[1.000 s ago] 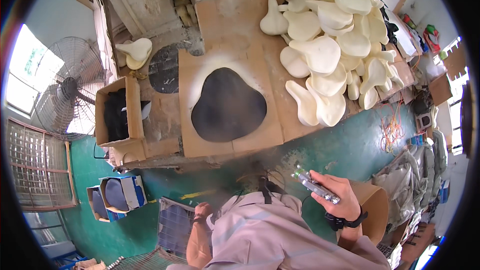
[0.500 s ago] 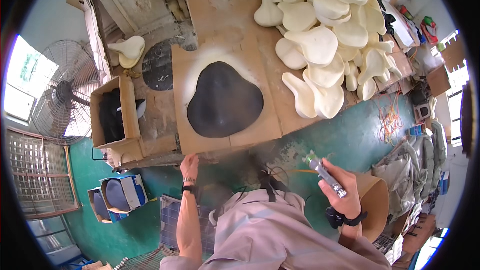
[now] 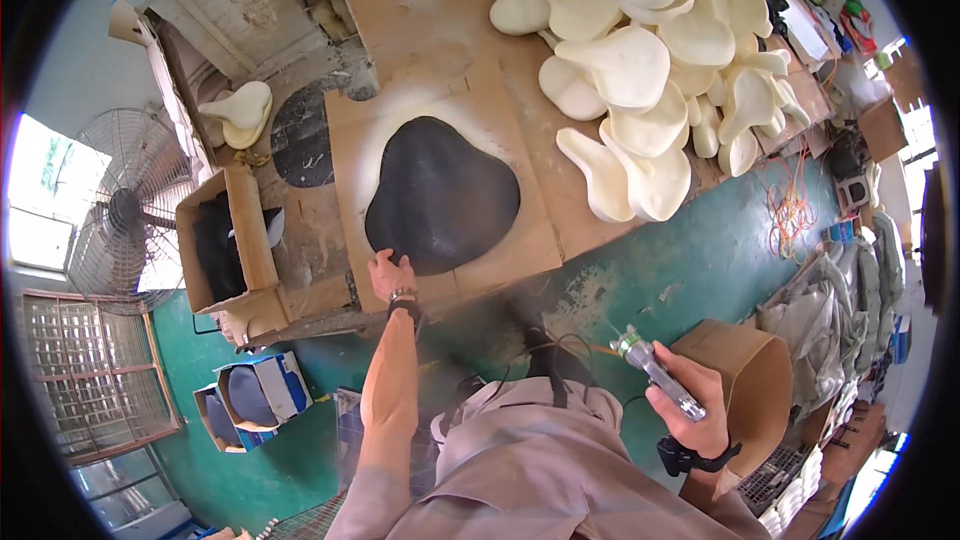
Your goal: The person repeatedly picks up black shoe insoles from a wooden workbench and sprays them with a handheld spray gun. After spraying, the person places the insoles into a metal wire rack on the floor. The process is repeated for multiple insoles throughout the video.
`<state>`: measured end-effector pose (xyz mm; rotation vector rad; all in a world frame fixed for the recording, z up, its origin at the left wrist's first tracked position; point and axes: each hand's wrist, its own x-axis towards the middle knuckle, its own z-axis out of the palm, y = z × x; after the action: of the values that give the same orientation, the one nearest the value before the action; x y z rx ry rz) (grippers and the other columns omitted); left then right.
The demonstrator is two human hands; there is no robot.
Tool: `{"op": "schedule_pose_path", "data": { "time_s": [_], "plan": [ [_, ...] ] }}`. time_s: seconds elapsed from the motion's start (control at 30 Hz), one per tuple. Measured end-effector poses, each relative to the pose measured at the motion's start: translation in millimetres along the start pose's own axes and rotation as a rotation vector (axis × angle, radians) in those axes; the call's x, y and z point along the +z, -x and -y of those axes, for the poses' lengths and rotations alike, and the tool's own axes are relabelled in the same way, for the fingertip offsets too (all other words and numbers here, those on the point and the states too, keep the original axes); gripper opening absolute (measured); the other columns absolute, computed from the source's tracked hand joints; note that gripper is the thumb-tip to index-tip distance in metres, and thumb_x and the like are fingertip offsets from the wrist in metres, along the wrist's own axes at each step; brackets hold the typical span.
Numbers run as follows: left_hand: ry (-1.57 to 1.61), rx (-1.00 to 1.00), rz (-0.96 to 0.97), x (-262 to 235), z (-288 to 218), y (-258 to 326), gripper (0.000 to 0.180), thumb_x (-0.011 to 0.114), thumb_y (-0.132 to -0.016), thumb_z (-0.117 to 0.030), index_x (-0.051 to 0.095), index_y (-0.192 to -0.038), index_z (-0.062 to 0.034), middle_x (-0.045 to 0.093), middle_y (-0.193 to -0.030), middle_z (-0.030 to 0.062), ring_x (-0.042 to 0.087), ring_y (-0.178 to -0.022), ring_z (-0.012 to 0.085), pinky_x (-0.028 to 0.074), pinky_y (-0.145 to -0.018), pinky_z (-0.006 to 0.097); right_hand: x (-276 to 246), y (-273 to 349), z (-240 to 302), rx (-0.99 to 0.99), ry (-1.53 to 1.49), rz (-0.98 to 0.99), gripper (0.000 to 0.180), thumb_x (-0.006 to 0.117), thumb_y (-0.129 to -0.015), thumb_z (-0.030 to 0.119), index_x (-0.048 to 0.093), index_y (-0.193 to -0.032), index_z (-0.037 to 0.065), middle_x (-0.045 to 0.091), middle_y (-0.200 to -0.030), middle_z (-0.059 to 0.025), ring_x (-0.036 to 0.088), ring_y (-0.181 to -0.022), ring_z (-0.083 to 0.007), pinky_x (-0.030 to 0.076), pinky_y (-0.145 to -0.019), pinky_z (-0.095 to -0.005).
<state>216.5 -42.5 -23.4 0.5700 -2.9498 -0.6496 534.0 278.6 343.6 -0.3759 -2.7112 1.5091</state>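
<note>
A black, rounded triangular piece, shaped like a bicycle saddle cover, lies on a cardboard sheet. Pale overspray rings its far side. At its near left edge is my left hand, palm down, thumb and fingers apart; whether the fingertips touch the piece is hard to tell. My right hand is wrapped round a silver spray gun with a green part near its nozzle. The gun hangs over the floor in front of the table, to the right of my body, pointing up and left.
Cream foam saddle pads are heaped at the table's far right. On the left stand an open carton with black pieces inside and a wire-caged fan. A cardboard box is beside my right hand; boxes with dark pads sit on the floor.
My left hand has moved forward from the table's front edge to the black piece's near edge. The right hand, still gripping the spray gun, has shifted slightly right and down.
</note>
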Motion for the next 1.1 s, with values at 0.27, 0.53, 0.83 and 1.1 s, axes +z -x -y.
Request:
{"op": "schedule_pose_path", "data": {
  "time_s": [0.27, 0.53, 0.83, 1.1],
  "plan": [
    [1.165, -0.561, 0.340, 39, 10, -42, 0.009, 0.069, -0.084, -0.009, 0.068, -0.093, -0.0131, 0.060, -0.088, 0.0098, 0.062, -0.083, 0.0289, 0.052, -0.082, 0.043, 12, -14, -25, -0.016, -0.080, -0.161, 0.049, 0.074, -0.083, 0.001, 0.063, -0.131, -0.004, 0.067, -0.086, -0.0153, 0.062, -0.069, -0.0239, 0.049, -0.066, -0.0305],
    [2.043, -0.346, 0.636, -66, -158, -68, 0.007, 0.062, -0.087, -0.012, 0.066, -0.088, -0.0069, 0.072, -0.086, 0.0096, 0.067, -0.077, 0.0317, 0.053, -0.083, 0.047, 21, -38, -39, -0.135, -0.092, -0.011, 0.059, 0.075, -0.081, -0.002, 0.059, -0.137, -0.001, 0.069, -0.097, -0.0187, 0.067, -0.076, -0.0326, 0.053, -0.071, -0.0349],
    [2.474, 0.191, 0.579, -259, -108, -34, 0.043, 0.054, -0.083, -0.010, 0.064, -0.122, 0.0048, 0.069, -0.126, 0.0212, 0.064, -0.120, 0.0402, 0.046, -0.110, 0.056, 31, -74, -21, -0.248, -0.049, 0.195, 0.057, 0.075, -0.079, -0.002, 0.061, -0.134, -0.003, 0.070, -0.099, -0.0202, 0.068, -0.080, -0.0348, 0.054, -0.075, -0.0355],
    [2.512, -0.185, 0.049, -265, 58, 119, 0.040, 0.052, -0.079, -0.013, 0.068, -0.110, 0.0062, 0.073, -0.113, 0.0189, 0.069, -0.105, 0.0371, 0.052, -0.099, 0.052, 77, -107, -22, -0.353, 0.018, 0.559, 0.055, 0.074, -0.079, -0.001, 0.061, -0.132, -0.005, 0.070, -0.097, -0.0188, 0.067, -0.080, -0.0311, 0.053, -0.076, -0.0340]
  ]
}}
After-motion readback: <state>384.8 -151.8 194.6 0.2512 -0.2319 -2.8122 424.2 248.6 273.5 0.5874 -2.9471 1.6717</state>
